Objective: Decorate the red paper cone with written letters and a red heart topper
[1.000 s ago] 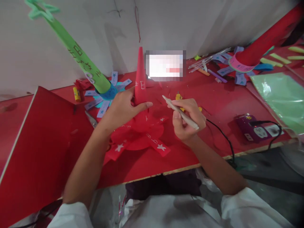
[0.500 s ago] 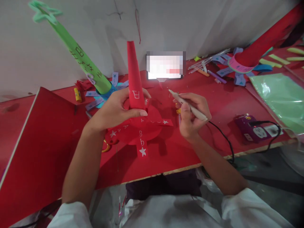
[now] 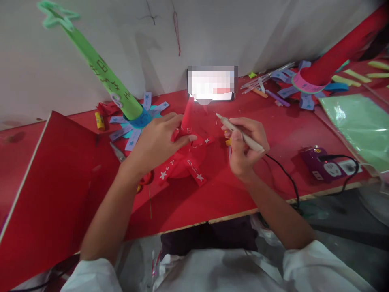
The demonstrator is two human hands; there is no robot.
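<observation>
My left hand (image 3: 167, 136) is closed around the lower part of a red paper cone (image 3: 187, 115), which leans away from me. Its round red base (image 3: 182, 170) carries paper strips with white letters and stars; the strip marked A (image 3: 167, 168) and the strip marked B (image 3: 194, 172) face me. Fingers hide part of the cone. To the right, my right hand (image 3: 247, 142) grips a white pen-shaped tool (image 3: 243, 136) with a black cable (image 3: 284, 174). Its tip points up and left, apart from the cone, with a thin strand near it.
Behind my left hand stands a green paper tower (image 3: 106, 77); a red tower (image 3: 340, 48) leans at right. A lit screen (image 3: 211, 95) rests against the wall. Scissors (image 3: 118, 153), a red panel (image 3: 57, 194), a purple power socket (image 3: 323, 162) and green sheets (image 3: 355, 125) lie around.
My left hand has tipped the red cone away from me and turned its base, so the A and B strips have swung rightward. My right hand has stayed nearly still.
</observation>
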